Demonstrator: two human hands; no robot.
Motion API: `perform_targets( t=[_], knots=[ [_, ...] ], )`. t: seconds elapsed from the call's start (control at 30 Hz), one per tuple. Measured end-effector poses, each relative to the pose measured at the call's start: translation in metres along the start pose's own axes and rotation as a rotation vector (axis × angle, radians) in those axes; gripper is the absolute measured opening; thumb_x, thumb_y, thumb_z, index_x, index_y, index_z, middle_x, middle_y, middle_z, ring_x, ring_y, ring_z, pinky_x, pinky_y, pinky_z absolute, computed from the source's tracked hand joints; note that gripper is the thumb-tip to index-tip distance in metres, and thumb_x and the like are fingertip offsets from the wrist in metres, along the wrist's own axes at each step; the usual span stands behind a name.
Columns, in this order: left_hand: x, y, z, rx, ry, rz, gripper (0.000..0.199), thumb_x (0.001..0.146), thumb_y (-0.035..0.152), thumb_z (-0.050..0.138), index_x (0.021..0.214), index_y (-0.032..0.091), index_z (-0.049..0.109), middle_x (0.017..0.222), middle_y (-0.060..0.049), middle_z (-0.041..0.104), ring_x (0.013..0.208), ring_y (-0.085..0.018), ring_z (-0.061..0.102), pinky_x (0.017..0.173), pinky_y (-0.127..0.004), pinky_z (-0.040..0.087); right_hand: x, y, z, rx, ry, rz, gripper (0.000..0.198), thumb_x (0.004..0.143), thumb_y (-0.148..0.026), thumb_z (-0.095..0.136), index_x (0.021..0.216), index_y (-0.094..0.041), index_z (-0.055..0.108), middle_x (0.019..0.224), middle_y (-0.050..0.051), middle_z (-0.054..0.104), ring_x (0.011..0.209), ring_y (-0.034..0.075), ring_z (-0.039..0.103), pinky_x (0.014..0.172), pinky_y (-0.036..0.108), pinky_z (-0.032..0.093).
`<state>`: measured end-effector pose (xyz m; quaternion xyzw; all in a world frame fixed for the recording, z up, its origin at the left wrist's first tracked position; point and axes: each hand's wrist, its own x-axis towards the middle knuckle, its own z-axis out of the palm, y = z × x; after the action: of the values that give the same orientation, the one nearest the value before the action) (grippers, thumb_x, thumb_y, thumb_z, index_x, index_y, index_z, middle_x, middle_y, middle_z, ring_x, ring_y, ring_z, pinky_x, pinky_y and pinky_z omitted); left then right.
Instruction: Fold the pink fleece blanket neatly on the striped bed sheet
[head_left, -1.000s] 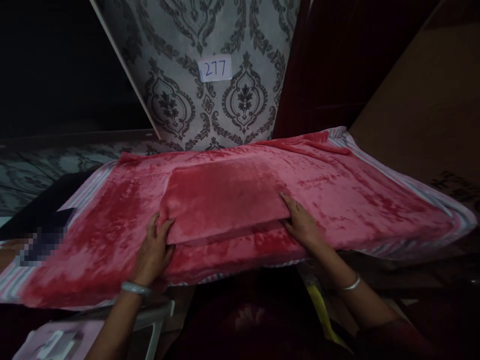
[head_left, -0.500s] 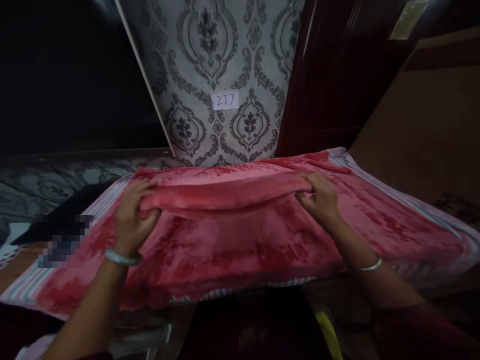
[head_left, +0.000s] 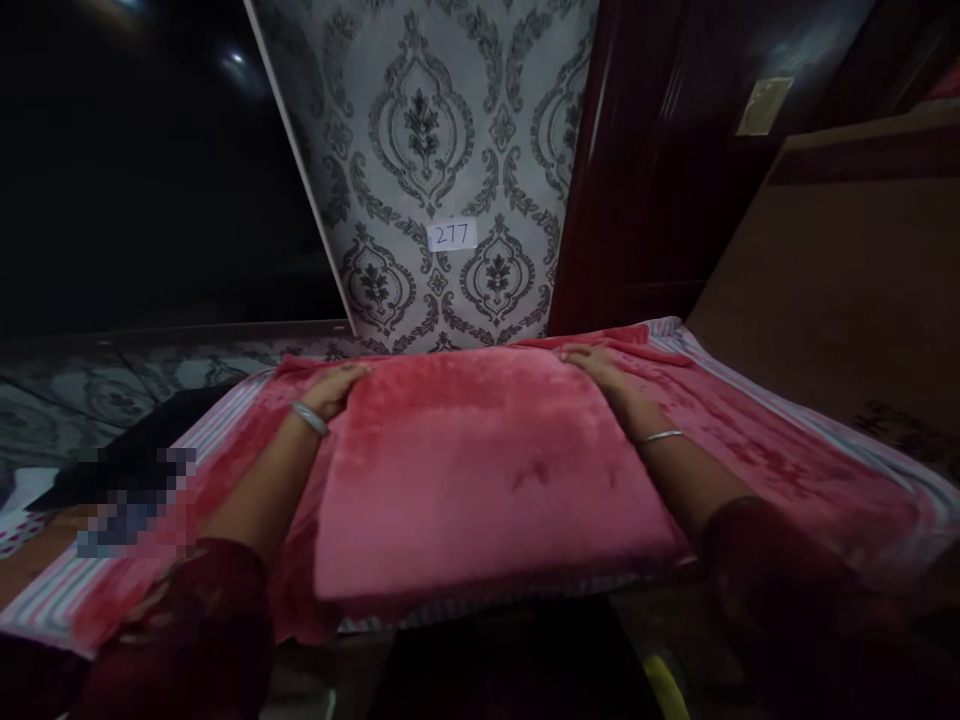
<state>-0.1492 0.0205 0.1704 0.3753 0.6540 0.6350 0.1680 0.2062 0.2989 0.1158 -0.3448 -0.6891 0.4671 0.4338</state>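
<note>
A smooth pink-red plush blanket (head_left: pixel 480 470) stretches in a broad flat panel from the near table edge to my two hands. At its far left corner is my left hand (head_left: pixel 339 388), wearing a pale bangle, with its fingers closed on the edge. My right hand (head_left: pixel 596 368), with a thin silver bangle, holds the far right corner; its fingertips lie over the fabric and the thumb is hidden. Beneath the panel, a mottled red plush cover (head_left: pixel 720 440) with a striped border spreads over the table. I cannot tell whether panel and cover are joined.
A large dark screen (head_left: pixel 150 170) stands at the left. Patterned wallpaper with a "277" paper label (head_left: pixel 452 235) is behind the table. A big cardboard box (head_left: pixel 840 270) leans at the right. Dark items (head_left: pixel 142 440) lie at the left end, partly pixelated.
My hands have moved away from me and slightly inward. The blanket's held edge, earlier a raised folded band, now reaches the far side, with the panel spread flat towards me.
</note>
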Motion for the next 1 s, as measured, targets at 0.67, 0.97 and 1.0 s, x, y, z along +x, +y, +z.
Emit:
perform_targets(
  t=[0.67, 0.97, 1.0],
  knots=[
    [-0.020, -0.109, 0.012, -0.011, -0.025, -0.172, 0.044, 0.048, 0.041, 0.087, 0.075, 0.018, 0.061, 0.062, 0.003, 0.060, 0.061, -0.013, 0.055, 0.062, -0.026, 0.046, -0.022, 0.094, 0.006, -0.045, 0.011, 0.162, 0.017, 0.058, -0.032, 0.065, 0.068, -0.019, 0.070, 0.064, 0.001, 0.067, 0.059, 0.015, 0.056, 0.057, 0.026, 0.045],
    [-0.007, -0.105, 0.023, 0.195, 0.037, 0.003, 0.023, 0.062, 0.031, 0.074, 0.076, 0.021, 0.059, 0.069, 0.005, 0.056, 0.070, -0.013, 0.047, 0.066, -0.023, 0.036, -0.019, 0.086, 0.018, -0.079, 0.019, -0.020, 0.031, 0.057, -0.047, 0.070, 0.073, -0.022, 0.061, 0.067, 0.000, 0.064, 0.066, 0.017, 0.056, 0.065, 0.030, 0.048],
    [-0.006, -0.105, 0.023, 0.255, 0.038, 0.035, 0.022, 0.064, 0.032, 0.072, 0.078, 0.021, 0.059, 0.070, 0.004, 0.057, 0.070, -0.014, 0.048, 0.066, -0.024, 0.036, -0.017, 0.084, 0.019, -0.096, 0.032, -0.048, 0.030, 0.058, -0.046, 0.069, 0.073, -0.022, 0.061, 0.068, 0.000, 0.064, 0.067, 0.017, 0.056, 0.067, 0.031, 0.048]
  ],
)
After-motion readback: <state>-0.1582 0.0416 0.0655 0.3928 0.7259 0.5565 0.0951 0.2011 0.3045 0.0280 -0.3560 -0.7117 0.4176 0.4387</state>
